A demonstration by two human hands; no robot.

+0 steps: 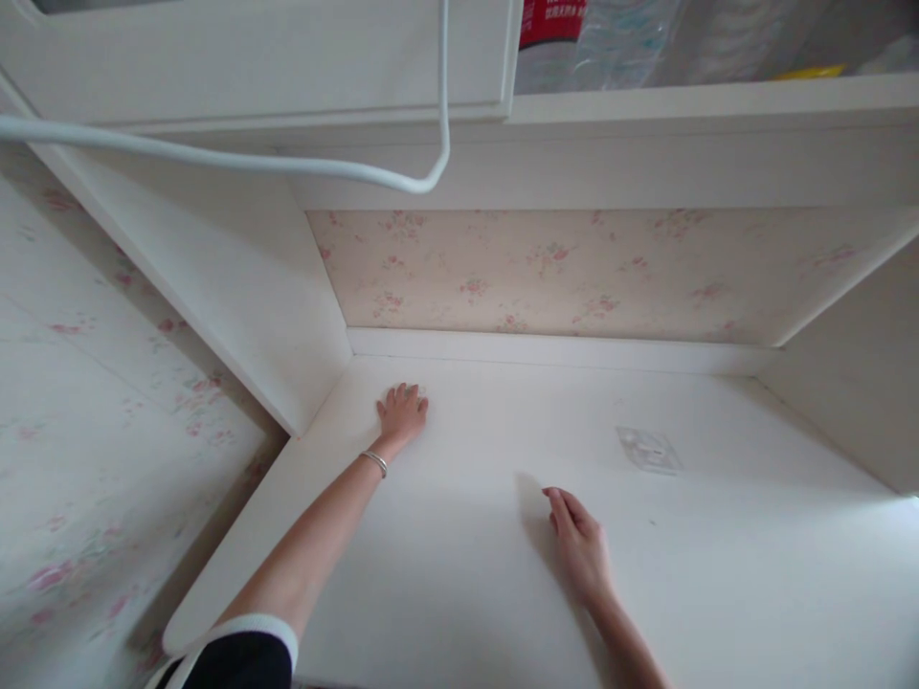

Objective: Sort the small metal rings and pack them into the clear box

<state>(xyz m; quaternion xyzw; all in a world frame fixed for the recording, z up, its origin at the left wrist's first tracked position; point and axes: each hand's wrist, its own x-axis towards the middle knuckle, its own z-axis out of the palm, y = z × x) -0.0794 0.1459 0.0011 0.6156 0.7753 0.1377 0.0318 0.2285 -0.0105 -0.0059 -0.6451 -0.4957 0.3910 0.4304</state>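
My left hand [400,414] reaches far forward and lies palm down on the white desk top [718,574], close to the back left corner. A silver bracelet [374,463] sits on that wrist. Something small and pale shows at the fingertips; I cannot tell what it is. My right hand [580,547] rests on its edge near the middle of the desk, fingers straight and together, holding nothing. A small clear plastic piece [648,450] lies flat on the desk, to the right of and beyond the right hand, apart from both hands.
White side panels [236,287] and a floral-papered back wall [546,273] enclose the desk. A white cable [251,161] hangs in a loop overhead. The shelf above [710,96] holds plastic bottles [610,38]. Floral wallpaper covers the wall at left.
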